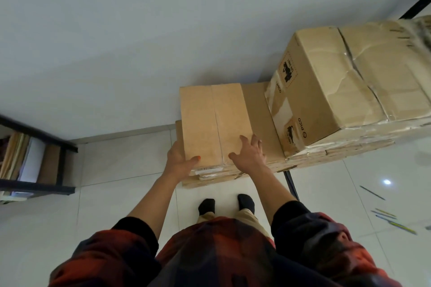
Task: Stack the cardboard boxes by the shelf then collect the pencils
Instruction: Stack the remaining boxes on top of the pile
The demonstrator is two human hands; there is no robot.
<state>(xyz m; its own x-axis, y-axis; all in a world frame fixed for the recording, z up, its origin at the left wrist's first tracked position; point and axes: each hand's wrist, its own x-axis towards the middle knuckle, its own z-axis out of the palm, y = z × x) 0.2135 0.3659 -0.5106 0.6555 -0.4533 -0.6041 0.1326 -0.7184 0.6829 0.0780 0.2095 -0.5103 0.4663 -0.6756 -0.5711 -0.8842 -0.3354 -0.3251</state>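
Note:
A plain cardboard box (214,121) lies on top of a pile of flat cardboard boxes (261,114) against the white wall. My left hand (180,158) grips its near left corner, thumb on the top face. My right hand (250,152) rests flat on its near right top, fingers spread. To the right stands a large taped box (349,81) marked PICO on the same pile. Several pencils (384,214) lie scattered on the white tiled floor at the right.
A black metal shelf (58,163) with stacked sheets stands at the left. Another black shelf post (291,182) rises under the pile's right side. My feet in black socks (226,202) stand on the tiles in front of the boxes.

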